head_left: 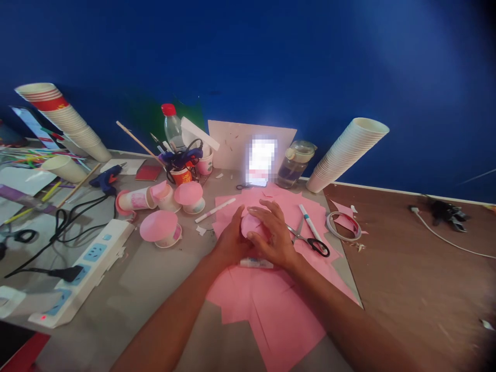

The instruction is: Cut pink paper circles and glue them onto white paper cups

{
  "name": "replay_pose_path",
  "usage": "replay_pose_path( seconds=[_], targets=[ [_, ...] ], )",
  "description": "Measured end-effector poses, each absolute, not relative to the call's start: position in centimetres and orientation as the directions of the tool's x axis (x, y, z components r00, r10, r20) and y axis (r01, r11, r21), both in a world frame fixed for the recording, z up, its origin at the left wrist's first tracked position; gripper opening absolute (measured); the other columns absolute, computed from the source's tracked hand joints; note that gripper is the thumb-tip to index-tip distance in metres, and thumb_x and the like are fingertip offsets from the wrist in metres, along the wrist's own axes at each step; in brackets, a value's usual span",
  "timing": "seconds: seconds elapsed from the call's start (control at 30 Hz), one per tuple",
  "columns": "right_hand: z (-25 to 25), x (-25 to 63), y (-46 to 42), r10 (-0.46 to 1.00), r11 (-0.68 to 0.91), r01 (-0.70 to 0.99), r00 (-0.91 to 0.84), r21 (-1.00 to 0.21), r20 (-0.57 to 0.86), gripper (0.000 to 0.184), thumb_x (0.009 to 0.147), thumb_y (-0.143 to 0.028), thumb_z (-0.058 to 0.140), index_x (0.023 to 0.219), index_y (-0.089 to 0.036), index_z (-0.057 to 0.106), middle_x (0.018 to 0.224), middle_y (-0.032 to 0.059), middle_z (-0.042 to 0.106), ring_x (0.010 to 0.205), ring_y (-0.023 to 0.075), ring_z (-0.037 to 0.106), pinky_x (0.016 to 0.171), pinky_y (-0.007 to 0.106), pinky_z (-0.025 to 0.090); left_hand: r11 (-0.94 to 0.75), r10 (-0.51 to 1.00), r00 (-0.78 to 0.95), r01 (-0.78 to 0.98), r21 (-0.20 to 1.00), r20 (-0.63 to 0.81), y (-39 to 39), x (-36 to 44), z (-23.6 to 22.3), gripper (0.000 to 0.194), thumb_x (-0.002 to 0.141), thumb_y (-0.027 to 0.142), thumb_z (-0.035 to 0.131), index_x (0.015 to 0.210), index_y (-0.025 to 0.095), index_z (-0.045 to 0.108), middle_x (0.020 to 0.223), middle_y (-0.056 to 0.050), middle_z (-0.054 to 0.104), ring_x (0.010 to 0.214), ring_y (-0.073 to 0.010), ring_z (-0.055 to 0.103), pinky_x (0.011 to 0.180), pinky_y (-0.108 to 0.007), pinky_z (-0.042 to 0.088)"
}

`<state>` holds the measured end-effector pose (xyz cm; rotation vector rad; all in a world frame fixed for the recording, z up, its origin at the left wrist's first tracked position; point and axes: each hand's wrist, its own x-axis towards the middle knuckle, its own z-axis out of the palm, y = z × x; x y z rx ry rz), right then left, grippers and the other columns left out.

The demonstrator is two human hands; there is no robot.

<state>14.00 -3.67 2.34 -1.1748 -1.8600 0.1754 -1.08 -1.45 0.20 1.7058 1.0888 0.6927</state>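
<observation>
1. Nearest are the person's bare forearms, reaching in from the bottom edge to the left hand (231, 242) and right hand (271, 233). The hands are pressed together from either side around a rounded pink paper piece (251, 226), which is cupped between them and mostly hidden. The right hand's fingers are slightly spread over its top.
2. The piece is held above loose pink paper sheets (271, 330), which lie overlapped on a grey tabletop (143, 294). A white tube of glue (256, 263) lies on them, just below the hands.
3. To the right are black-handled scissors (310, 244) and a white marker (310, 222); a second marker (215, 210) lies to the left.
4. Further left stand paper cups with pink paper tops (160, 229), and a white power strip (85, 268) and blue glue gun (106, 178) lie beyond them.
5. Furthest back are a red-capped plastic bottle (172, 126), a glass jar (295, 164), and tilted stacks of paper cups (346, 152) against a blue wall (248, 51).
</observation>
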Motion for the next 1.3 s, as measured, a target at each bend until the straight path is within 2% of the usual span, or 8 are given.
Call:
replay_pose_path(
  seconds=[0.17, 0.33, 0.47, 0.57, 0.73, 0.93, 1.13, 1.3],
  targets=[
    [2.1, 13.8, -3.4, 0.808, 0.500, 0.699, -0.163, -0.512, 0.566, 0.036, 0.073, -0.032, 0.060, 0.108, -0.025, 0.060, 0.103, 0.0038, 0.068, 0.120, 0.0293, 0.044, 0.108, 0.050, 0.020, -0.152, 0.899, 0.437, 0.351, 0.924, -0.018, -1.3, -1.1, -0.5, 0.095, 0.066, 0.027, 0.067, 0.144, 0.022, 0.012, 0.112, -0.007, 0.060, 0.090, -0.0245, 0.060, 0.071, -0.033, 0.049],
    [2.4, 13.6, -3.5, 0.828, 0.456, 0.713, -0.121, -0.533, 0.547, 0.037, 0.072, -0.028, 0.060, 0.109, -0.024, 0.058, 0.103, 0.0029, 0.068, 0.117, 0.0277, 0.046, 0.109, 0.049, 0.017, -0.170, 0.890, 0.456, 0.328, 0.929, 0.001, -1.4, -1.1, -0.3, 0.092, 0.068, 0.030, 0.065, 0.143, 0.020, 0.012, 0.118, -0.010, 0.056, 0.092, -0.0233, 0.059, 0.072, -0.034, 0.049],
    [2.7, 13.9, -3.6, 0.829, 0.482, 0.691, -0.161, -0.538, 0.536, 0.036, 0.074, -0.031, 0.059, 0.109, -0.024, 0.059, 0.106, 0.0035, 0.067, 0.119, 0.0281, 0.045, 0.109, 0.049, 0.017, -0.107, 0.890, 0.451, 0.353, 0.929, -0.069, -1.6, -1.0, 0.4, 0.096, 0.066, 0.029, 0.066, 0.143, 0.022, 0.009, 0.114, -0.008, 0.058, 0.089, -0.0225, 0.059, 0.069, -0.032, 0.049],
    [2.9, 14.0, -3.6, 0.836, 0.480, 0.680, -0.162, -0.555, 0.525, 0.028, 0.077, -0.031, 0.057, 0.104, -0.025, 0.062, 0.103, 0.0023, 0.069, 0.118, 0.0271, 0.046, 0.108, 0.049, 0.018, -0.059, 0.894, 0.434, 0.352, 0.934, -0.107, -1.7, -0.9, 0.7, 0.096, 0.067, 0.030, 0.067, 0.144, 0.023, 0.009, 0.106, -0.006, 0.062, 0.084, -0.0215, 0.061, 0.067, -0.031, 0.049],
    [3.1, 13.6, -3.5, 0.857, 0.440, 0.697, -0.138, -0.566, 0.496, 0.015, 0.077, -0.027, 0.057, 0.090, -0.027, 0.066, 0.098, -0.0004, 0.070, 0.112, 0.0258, 0.050, 0.107, 0.048, 0.018, -0.104, 0.894, 0.447, 0.290, 0.951, -0.039, -1.5, -0.9, 0.0, 0.094, 0.068, 0.034, 0.067, 0.144, 0.021, 0.013, 0.107, -0.007, 0.061, 0.091, -0.0220, 0.060, 0.075, -0.033, 0.048],
    [3.3, 13.3, -3.5, 0.865, 0.411, 0.725, -0.118, -0.553, 0.488, 0.014, 0.075, -0.026, 0.061, 0.089, -0.027, 0.065, 0.096, -0.0008, 0.070, 0.109, 0.0253, 0.051, 0.108, 0.048, 0.017, -0.130, 0.890, 0.454, 0.337, 0.932, -0.040, -1.5, -0.9, -0.1, 0.093, 0.070, 0.031, 0.065, 0.143, 0.021, 0.009, 0.103, -0.006, 0.062, 0.086, -0.0202, 0.060, 0.075, -0.034, 0.049],
    [3.3, 13.3, -3.5, 0.865, 0.407, 0.729, -0.115, -0.550, 0.488, 0.014, 0.076, -0.025, 0.059, 0.088, -0.026, 0.066, 0.095, -0.0006, 0.071, 0.108, 0.0246, 0.052, 0.108, 0.048, 0.017, -0.147, 0.888, 0.460, 0.311, 0.939, -0.013, -1.5, -0.8, -0.2, 0.091, 0.071, 0.030, 0.065, 0.143, 0.021, 0.009, 0.106, -0.006, 0.061, 0.085, -0.0184, 0.060, 0.072, -0.032, 0.049],
    [3.2, 13.3, -3.4, 0.863, 0.410, 0.727, -0.113, -0.550, 0.492, 0.014, 0.076, -0.025, 0.059, 0.088, -0.027, 0.066, 0.095, -0.0011, 0.071, 0.108, 0.0246, 0.053, 0.107, 0.048, 0.018, -0.150, 0.885, 0.465, 0.283, 0.947, 0.001, -1.5, -0.9, -0.5, 0.093, 0.069, 0.027, 0.065, 0.143, 0.020, 0.009, 0.098, -0.004, 0.063, 0.081, -0.0173, 0.060, 0.069, -0.030, 0.048]
  ],
)
